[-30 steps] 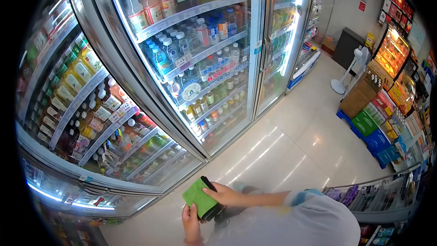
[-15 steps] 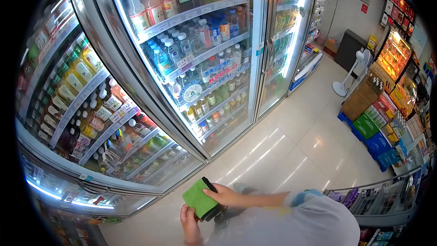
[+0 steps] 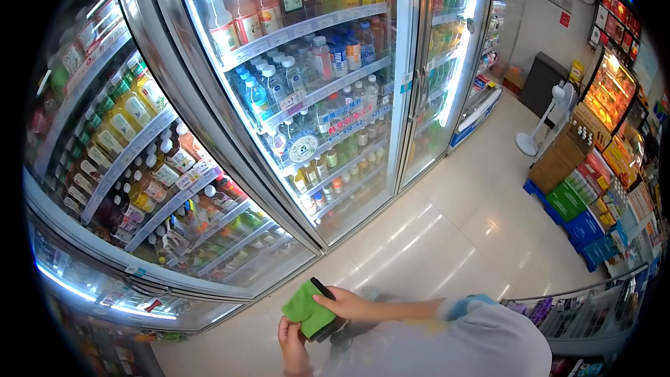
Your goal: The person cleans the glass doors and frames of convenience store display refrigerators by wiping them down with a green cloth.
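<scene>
A green cloth (image 3: 305, 309) with a black part along its edges is held in front of my body at the bottom middle. My right hand (image 3: 342, 301) grips its right side, the thumb lying on the green face. My left hand (image 3: 292, 341) pinches its lower left corner with the fingers closed. The cloth's left side is creased and bends between the hands. Whether the black part is a border or a separate thing under the cloth I cannot tell.
Glass-door drink fridges (image 3: 317, 227) with several shelves of bottles stand ahead and left. A white fan (image 3: 558, 101) is at the far right, near stacked boxes (image 3: 567, 200) on a blue pallet (image 3: 534, 190). A wire rack (image 3: 579, 307) stands close on my right.
The view has shifted slightly, so the fridges sit a little lower and further right. The cloth, flatter before, is now more creased at its left side. Both hands keep their hold.
</scene>
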`<state>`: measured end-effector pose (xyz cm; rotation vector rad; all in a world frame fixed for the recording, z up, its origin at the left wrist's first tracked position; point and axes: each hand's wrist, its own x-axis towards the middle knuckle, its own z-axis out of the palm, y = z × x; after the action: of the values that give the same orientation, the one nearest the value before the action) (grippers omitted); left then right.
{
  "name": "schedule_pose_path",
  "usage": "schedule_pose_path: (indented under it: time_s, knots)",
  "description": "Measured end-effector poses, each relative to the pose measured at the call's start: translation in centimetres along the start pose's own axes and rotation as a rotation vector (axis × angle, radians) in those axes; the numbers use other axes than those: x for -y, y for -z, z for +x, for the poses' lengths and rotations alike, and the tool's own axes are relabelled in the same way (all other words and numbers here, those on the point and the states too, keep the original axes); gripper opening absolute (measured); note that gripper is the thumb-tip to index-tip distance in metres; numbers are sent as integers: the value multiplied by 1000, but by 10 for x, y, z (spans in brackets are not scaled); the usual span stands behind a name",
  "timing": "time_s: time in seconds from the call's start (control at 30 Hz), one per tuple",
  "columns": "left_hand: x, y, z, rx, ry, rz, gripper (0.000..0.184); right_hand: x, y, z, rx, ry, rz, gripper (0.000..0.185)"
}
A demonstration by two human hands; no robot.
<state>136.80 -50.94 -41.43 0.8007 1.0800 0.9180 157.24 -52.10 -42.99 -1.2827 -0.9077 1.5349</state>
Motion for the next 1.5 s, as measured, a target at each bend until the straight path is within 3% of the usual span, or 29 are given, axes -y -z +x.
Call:
schedule_pose_path:
  time_s: [0.07,0.17,0.27,0.33,0.47,0.6,0.63,0.73,1.03,1.13,1.5]
  knots:
    - [1,-1,0,-13,-3,-23,21,-2,-1,2,22,-52,-1,57]
    - [2,0,0,-8,-20,-60,26,-19,-3,9,-10,74,-6,56]
    - [7,6,1,1,-33,-65,25,11,-3,-6,20,-44,-19,55]
    - [15,19,4,109,-3,-10,45,12,-3,-7,32,-47,12,55]
    - [16,15,3,79,-57,-4,42,6,-2,-4,10,-55,26,48]
    - [16,16,2,87,-57,11,35,8,-1,-4,-29,-124,-8,53]
    - [17,16,3,81,-64,7,34,-15,0,6,-31,-24,-29,54]
    - [20,23,7,73,-22,51,33,-29,2,11,0,9,-53,61]
    - [28,30,3,20,24,169,40,6,0,-7,46,-63,-80,66]
    - [10,10,-6,32,-39,20,41,3,-3,-7,60,-38,-28,66]
    - [30,19,5,25,-26,-61,33,-8,-3,-4,98,-8,56,57]
